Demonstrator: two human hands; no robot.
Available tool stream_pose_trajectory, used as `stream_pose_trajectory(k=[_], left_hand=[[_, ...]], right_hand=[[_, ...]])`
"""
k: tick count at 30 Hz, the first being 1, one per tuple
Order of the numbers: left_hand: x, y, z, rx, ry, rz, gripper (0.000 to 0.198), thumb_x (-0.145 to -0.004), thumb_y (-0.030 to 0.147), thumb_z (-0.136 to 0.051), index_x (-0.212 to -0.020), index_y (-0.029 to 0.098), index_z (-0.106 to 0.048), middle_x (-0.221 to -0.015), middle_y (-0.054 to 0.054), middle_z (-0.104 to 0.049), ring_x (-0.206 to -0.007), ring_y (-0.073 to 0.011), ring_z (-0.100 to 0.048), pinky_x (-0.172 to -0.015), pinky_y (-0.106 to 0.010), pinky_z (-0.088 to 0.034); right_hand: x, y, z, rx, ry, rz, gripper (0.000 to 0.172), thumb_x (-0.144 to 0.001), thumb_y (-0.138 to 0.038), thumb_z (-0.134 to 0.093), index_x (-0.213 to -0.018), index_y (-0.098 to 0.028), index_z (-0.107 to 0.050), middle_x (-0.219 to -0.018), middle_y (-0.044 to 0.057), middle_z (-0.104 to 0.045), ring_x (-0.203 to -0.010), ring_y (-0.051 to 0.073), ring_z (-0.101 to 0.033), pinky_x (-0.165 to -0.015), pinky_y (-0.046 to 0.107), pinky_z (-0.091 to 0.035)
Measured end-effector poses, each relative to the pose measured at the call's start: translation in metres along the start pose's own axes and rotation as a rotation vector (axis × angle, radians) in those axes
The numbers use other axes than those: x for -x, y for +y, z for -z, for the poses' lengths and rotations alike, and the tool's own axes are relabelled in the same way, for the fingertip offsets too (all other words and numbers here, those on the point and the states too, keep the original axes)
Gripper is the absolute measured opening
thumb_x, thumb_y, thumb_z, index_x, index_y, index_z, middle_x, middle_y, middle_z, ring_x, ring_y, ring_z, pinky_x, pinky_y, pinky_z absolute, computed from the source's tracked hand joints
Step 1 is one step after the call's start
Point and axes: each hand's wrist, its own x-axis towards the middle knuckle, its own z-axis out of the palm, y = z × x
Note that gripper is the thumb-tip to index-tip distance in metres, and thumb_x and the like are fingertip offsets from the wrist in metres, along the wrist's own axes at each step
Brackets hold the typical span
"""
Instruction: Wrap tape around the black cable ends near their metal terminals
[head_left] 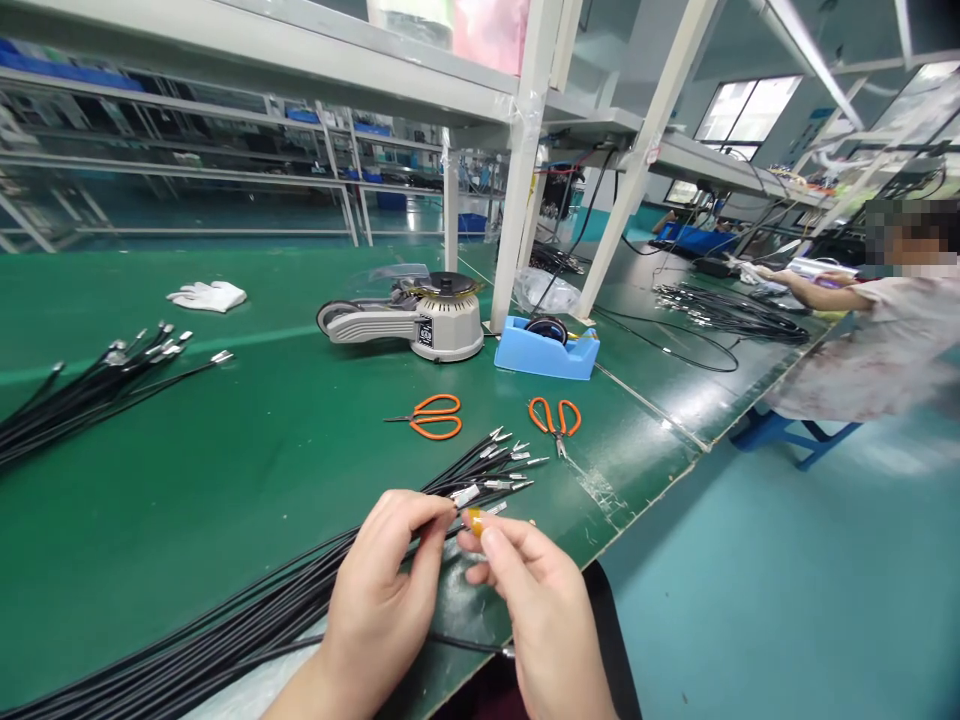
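My left hand (pixel 386 590) is closed in a pinch on what looks like a thin black cable, mostly covered by the fingers. Right beside its fingertips, my right hand (pixel 544 600) grips a small piece of amber tape (pixel 475 521) between thumb and forefinger. Beneath and behind both hands lies a bundle of black cables (pixel 270 610), its silver connector ends (pixel 499 455) fanned out on the green table. One black cable (pixel 465 643) runs below the left hand toward the right wrist.
Orange-handled scissors (pixel 436 417) and orange-handled cutters (pixel 556 418) lie beyond the cables. Behind them stand a grey tape dispenser (pixel 446 330) and a blue tape holder (pixel 544 352). More cables (pixel 97 385) and a white glove (pixel 208 296) are left. Another person (pixel 892 330) sits at right.
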Motion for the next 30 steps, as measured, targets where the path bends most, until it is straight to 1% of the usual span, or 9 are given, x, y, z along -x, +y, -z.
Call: stream_pose_trajectory(k=[5, 12, 20, 30], left_hand=[[-0.001, -0.001, 0.001, 0.008, -0.019, -0.121, 0.025, -0.084, -0.001, -0.051, -0.096, 0.021, -0.056, -0.085, 0.001, -0.058, -0.080, -0.0100, -0.056, -0.071, -0.021, -0.047], [0.001, -0.003, 0.004, -0.018, -0.028, -0.241, 0.031, -0.083, -0.006, -0.049, -0.099, 0.018, -0.057, -0.093, -0.002, -0.058, -0.085, -0.0101, -0.055, -0.074, -0.022, -0.048], [0.000, 0.000, 0.006, -0.030, -0.027, -0.264, 0.033, -0.083, -0.007, -0.048, -0.103, 0.017, -0.058, -0.093, -0.002, -0.058, -0.085, -0.0105, -0.055, -0.073, -0.022, -0.048], [-0.001, 0.002, 0.005, -0.036, -0.009, -0.231, 0.032, -0.085, -0.002, -0.048, -0.105, 0.019, -0.060, -0.091, -0.002, -0.061, -0.082, -0.0108, -0.058, -0.072, -0.023, -0.049]], right_hand=[[0.003, -0.003, -0.006, -0.069, -0.066, -0.021, 0.035, -0.079, -0.045, -0.065, -0.092, -0.014, -0.073, -0.090, 0.011, -0.072, -0.082, 0.020, -0.065, -0.072, 0.028, -0.053], [0.002, -0.011, -0.004, -0.100, -0.111, -0.046, 0.033, -0.078, -0.041, -0.068, -0.092, -0.012, -0.074, -0.092, 0.012, -0.072, -0.085, 0.022, -0.067, -0.074, 0.031, -0.055], [0.000, -0.019, -0.004, -0.093, -0.120, -0.083, 0.034, -0.077, -0.041, -0.069, -0.091, -0.011, -0.074, -0.093, 0.013, -0.072, -0.088, 0.024, -0.068, -0.076, 0.033, -0.057], [-0.001, -0.024, -0.004, -0.115, -0.146, -0.108, 0.034, -0.077, -0.040, -0.070, -0.091, -0.008, -0.072, -0.094, 0.014, -0.072, -0.088, 0.025, -0.068, -0.079, 0.035, -0.056]])
